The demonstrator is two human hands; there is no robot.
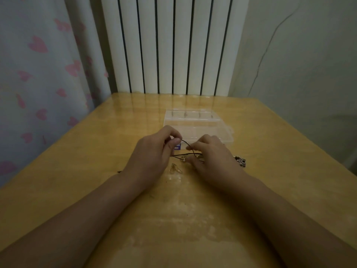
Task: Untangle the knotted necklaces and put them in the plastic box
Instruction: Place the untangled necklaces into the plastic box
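Both hands over wooden table (81, 171): left hand (152, 151) and right hand (212, 153) each pinch the black necklace cord (184, 142) strung between them. Clear plastic box (195, 120) just behind (lid open). Metal pendant (240, 161) right of right hand.

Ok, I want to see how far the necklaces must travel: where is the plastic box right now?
In the head view the clear plastic box lies on the wooden table just beyond both hands, toward the radiator, near the table's middle.
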